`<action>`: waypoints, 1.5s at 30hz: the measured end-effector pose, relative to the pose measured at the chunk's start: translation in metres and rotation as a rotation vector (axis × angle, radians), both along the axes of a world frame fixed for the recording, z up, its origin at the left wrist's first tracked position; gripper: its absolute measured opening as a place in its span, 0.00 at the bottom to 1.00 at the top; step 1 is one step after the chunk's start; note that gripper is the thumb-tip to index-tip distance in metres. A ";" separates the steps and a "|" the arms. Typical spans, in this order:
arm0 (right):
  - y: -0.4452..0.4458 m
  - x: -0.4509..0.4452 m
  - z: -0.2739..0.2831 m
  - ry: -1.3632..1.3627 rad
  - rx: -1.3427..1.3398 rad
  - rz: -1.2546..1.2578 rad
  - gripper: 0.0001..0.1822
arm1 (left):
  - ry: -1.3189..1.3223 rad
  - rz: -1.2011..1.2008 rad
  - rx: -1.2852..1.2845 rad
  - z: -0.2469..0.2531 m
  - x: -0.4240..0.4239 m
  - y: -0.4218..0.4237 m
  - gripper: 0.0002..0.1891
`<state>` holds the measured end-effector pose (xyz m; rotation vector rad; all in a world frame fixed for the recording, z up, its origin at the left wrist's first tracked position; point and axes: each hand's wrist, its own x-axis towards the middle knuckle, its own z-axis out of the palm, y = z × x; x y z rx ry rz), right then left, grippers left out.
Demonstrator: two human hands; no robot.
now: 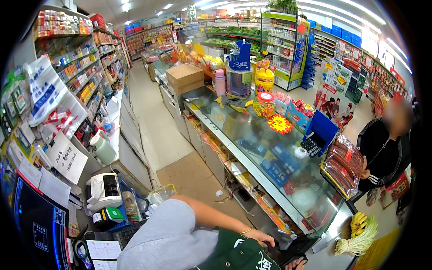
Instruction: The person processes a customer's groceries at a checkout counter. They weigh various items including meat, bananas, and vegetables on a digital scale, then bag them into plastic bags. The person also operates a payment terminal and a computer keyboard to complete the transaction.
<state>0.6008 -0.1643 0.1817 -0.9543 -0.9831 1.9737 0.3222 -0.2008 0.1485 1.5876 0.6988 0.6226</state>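
Note:
My left hand (264,237), with a yellow bracelet at the wrist, grips the edge of a black bag-like item (281,253) at the counter's near end. My right hand (296,264) shows only partly at the bottom edge, its fingers on the same item. What the item holds is hidden. Just beyond, on the metal countertop (332,233), lie a bunch of yellow bananas (358,223) and a tied bundle of pale green stalks (357,240). Both hands are close to the corner of the glass display counter (303,202).
A person (381,152) in a black jacket stands across the counter, a hand at a box of wrapped sausages (342,165). A calculator (310,147) leans there. To my left are a monitor (38,222), a banknote counter (104,191) and a kettle (103,147). A yellow crate (378,251) stands far right.

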 end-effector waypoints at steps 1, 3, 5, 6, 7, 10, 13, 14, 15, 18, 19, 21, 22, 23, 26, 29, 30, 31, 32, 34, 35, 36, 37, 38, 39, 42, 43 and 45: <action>0.001 -0.007 0.003 -0.024 -0.064 0.011 0.20 | -0.062 0.032 -0.005 -0.005 0.005 -0.003 0.12; 0.003 -0.026 0.010 -0.016 -0.054 0.076 0.21 | -0.056 0.038 0.063 -0.003 0.001 0.001 0.17; 0.010 -0.026 -0.034 -0.080 0.038 0.106 0.24 | -0.064 0.063 0.118 0.011 0.005 0.003 0.17; 0.010 -0.027 -0.055 -0.117 0.076 0.131 0.25 | -0.040 0.059 0.062 0.022 0.005 0.003 0.16; 0.008 -0.038 -0.063 -0.644 0.187 0.163 0.27 | -0.054 0.057 0.036 0.018 0.004 0.007 0.15; -0.013 -0.042 -0.050 -0.619 0.264 0.206 0.28 | -0.261 0.055 0.008 0.027 0.016 0.000 0.16; -0.026 -0.041 -0.049 0.042 -0.030 -0.075 0.24 | -0.161 0.126 0.042 0.024 0.018 -0.005 0.15; -0.043 -0.058 -0.006 -0.035 -0.059 -0.161 0.22 | -0.092 0.134 0.004 0.016 0.016 -0.005 0.14; -0.043 -0.055 -0.005 -0.024 -0.009 -0.230 0.22 | -0.023 0.130 -0.026 0.019 0.017 -0.005 0.14; -0.033 -0.038 0.000 0.040 0.116 -0.320 0.21 | 0.130 0.129 -0.073 0.030 0.010 -0.007 0.16; -0.032 -0.036 0.005 0.091 0.143 -0.358 0.21 | 0.156 0.109 -0.055 0.031 0.007 -0.007 0.17; -0.031 -0.032 0.010 0.068 0.138 -0.302 0.20 | 0.012 0.148 -0.066 0.016 0.012 -0.008 0.18; -0.030 -0.032 0.013 -0.041 0.153 -0.186 0.20 | -0.010 0.182 -0.123 0.018 0.013 -0.010 0.17; -0.030 -0.034 0.017 -0.151 0.166 -0.069 0.20 | -0.033 0.216 -0.181 0.019 0.015 -0.010 0.17; -0.029 -0.046 0.006 -0.303 0.142 0.109 0.21 | -0.021 0.242 -0.432 0.012 0.021 -0.008 0.25; -0.018 -0.057 -0.001 -0.243 0.126 0.040 0.21 | -0.022 0.217 -0.678 0.035 0.020 -0.014 0.30; -0.019 -0.067 0.007 -0.203 0.137 0.039 0.21 | -0.084 0.182 -0.744 0.030 0.016 -0.013 0.30; -0.021 -0.070 0.005 -0.252 0.142 0.075 0.21 | -0.147 0.145 -0.810 0.027 0.015 -0.013 0.29; -0.020 -0.073 0.002 -0.302 0.146 0.112 0.21 | -0.047 0.320 -0.812 0.024 0.020 -0.015 0.27; -0.025 -0.080 -0.004 -0.308 0.070 0.187 0.21 | -0.259 0.265 -0.639 0.009 0.022 -0.013 0.25; -0.024 -0.073 -0.017 -0.352 0.048 0.270 0.21 | -0.361 0.231 -0.548 0.003 0.022 -0.009 0.25; -0.024 -0.073 -0.034 -0.316 0.079 0.289 0.21 | -0.283 0.241 -0.561 0.017 0.019 -0.009 0.22; -0.026 -0.074 -0.040 -0.284 0.103 0.299 0.21 | -0.249 0.192 -0.539 0.017 0.018 -0.008 0.23; -0.023 -0.075 -0.043 -0.274 0.095 0.330 0.21 | -0.239 0.154 -0.521 0.020 0.015 -0.004 0.23; -0.021 -0.073 -0.044 -0.290 0.068 0.357 0.20 | -0.248 0.114 -0.509 0.022 0.018 -0.003 0.24; -0.016 -0.064 -0.050 -0.375 0.027 0.473 0.19 | -0.347 0.059 -0.503 0.004 0.026 0.001 0.24; -0.021 -0.069 -0.036 -0.391 0.088 0.416 0.18 | -0.385 0.070 -0.521 0.000 0.025 0.002 0.23; -0.034 -0.078 -0.010 -0.423 0.206 0.298 0.15 | -0.463 0.092 -0.559 -0.008 0.023 0.003 0.21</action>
